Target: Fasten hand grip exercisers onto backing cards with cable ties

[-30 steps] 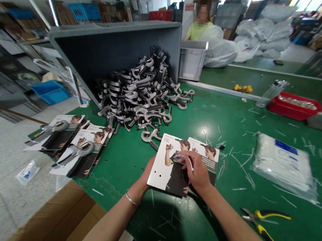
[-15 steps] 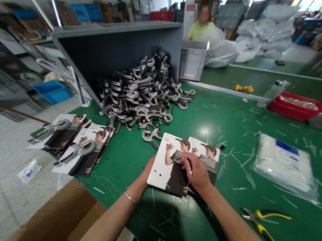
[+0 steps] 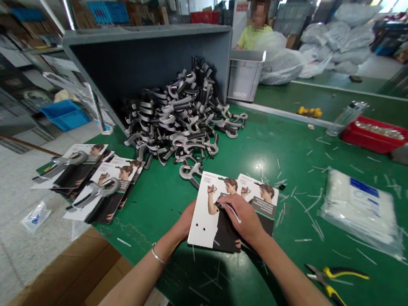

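Note:
A printed backing card (image 3: 202, 233) with small punched holes is tilted up over the green table. My left hand (image 3: 184, 220) grips its left edge, the fingers hidden behind it. Across the card's front, my right hand (image 3: 246, 219) pinches a thin white cable tie (image 3: 234, 212), with its fingertips close to the card's surface. Whether the tie passes through a hole is hidden by the fingers. A second printed card (image 3: 267, 201) lies behind my right hand. Just beyond the held card rests a grey-and-black hand grip strengthener (image 3: 189, 171).
A tipped grey crate (image 3: 148, 35) spills many hand grips (image 3: 179, 114). Cards with grips attached (image 3: 99, 192) lie at left. Yellow-black cutting pliers (image 3: 326, 279), a bag of cable ties (image 3: 364, 209) and a red tray (image 3: 374, 140) are at right. A person (image 3: 255, 34) sits beyond.
The held card has shifted slightly right and down and turned more upright. My right hand has moved a little left across it, still pinching the cable tie.

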`<state>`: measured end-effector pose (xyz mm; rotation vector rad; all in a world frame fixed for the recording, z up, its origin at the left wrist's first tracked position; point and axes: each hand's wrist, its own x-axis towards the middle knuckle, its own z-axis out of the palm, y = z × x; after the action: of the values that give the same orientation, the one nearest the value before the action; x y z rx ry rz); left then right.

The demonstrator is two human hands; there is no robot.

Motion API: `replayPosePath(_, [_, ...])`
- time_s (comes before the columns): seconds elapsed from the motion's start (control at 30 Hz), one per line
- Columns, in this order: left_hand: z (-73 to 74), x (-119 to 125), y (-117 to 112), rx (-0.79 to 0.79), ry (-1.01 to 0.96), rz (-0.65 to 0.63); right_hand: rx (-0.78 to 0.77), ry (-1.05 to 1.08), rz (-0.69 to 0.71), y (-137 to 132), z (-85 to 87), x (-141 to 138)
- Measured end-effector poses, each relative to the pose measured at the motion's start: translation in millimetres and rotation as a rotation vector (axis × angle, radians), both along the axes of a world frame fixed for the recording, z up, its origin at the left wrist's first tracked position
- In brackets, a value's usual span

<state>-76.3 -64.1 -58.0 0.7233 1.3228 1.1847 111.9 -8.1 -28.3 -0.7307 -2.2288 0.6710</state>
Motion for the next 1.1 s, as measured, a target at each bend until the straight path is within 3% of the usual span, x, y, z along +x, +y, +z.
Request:
replayPosePath(0.13, [-1.9, -2, -7, 0.098, 0.056, -0.010, -0.009, 0.022, 0.041, 0, -0.3, -1])
replayPosePath(0.3, [10.1, -15, -11, 0.178, 0.633, -0.125, -0.097, 0.112, 0.068, 5, 5.9, 0])
replayPosePath(0.37, [18.0, -18, -15, 0.191, 0.723, -0.203, -0.148, 0.113, 0.078, 6, 9.5, 1])
replayPosePath(0.47, [26.4, -14, -23, 0.263, 0.770, -0.249, -0.199, 0.070, 0.117, 7, 12.3, 3])
replayPosePath(0.57, [25.7, -4, -30, 0.330, 0.765, -0.159, -0.178, 0.035, 0.156, 7, 10.8, 4])
replayPosePath(0.8, [12.2, 13, -31, 0.172, 0.320, 0.054, -0.132, 0.030, 0.121, 6, 6.6, 4])
replayPosePath(0.87, [16.2, 15, -30, 0.200, 0.385, 0.076, -0.130, 0.027, 0.123, 5, 7.6, 4])
replayPosePath(1.1, [29.1, 14, -34, 0.257, 0.617, -0.028, -0.131, 0.043, 0.113, 2, 10.5, 4])
